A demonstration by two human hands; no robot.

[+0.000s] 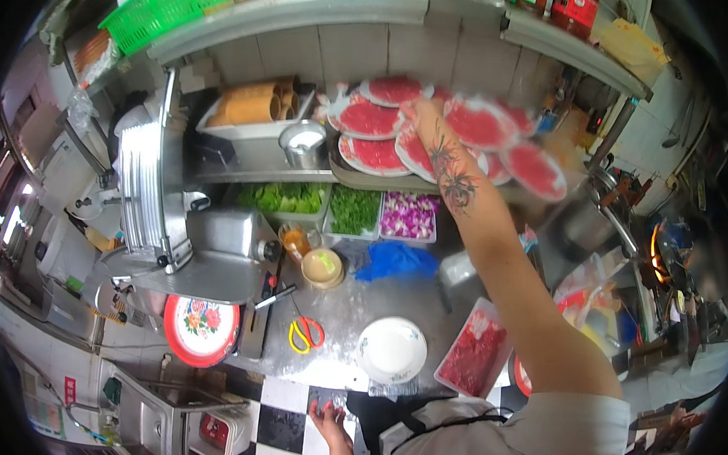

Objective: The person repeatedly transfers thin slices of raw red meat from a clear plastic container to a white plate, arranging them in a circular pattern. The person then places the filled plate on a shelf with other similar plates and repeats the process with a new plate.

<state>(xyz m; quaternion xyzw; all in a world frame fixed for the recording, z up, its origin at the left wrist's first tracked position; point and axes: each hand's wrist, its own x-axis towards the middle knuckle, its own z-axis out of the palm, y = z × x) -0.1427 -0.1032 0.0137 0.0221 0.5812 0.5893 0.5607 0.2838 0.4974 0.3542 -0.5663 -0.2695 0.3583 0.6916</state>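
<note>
My right arm stretches up to a shelf with several white plates of thin red meat slices. There my right hand [420,110] is at the rims of the plates, between the top plate [393,91] and the right-hand plate [481,122]. Its fingers are blurred and partly hidden, so a grip cannot be made out. My left hand [332,421] hangs low before the counter's front edge, fingers apart and holding nothing. On the steel counter [337,301] in front of me stand an empty white plate [393,349] and a plastic tub of red meat [473,352].
A meat slicer [149,190] stands left, near scissors [307,335] and a floral enamel tray [202,328]. Tubs of lettuce [287,199], chopped herbs [353,209] and purple onion [408,215] sit below the shelf. A blue cloth [394,261] lies mid-counter. Flame [655,253] burns far right.
</note>
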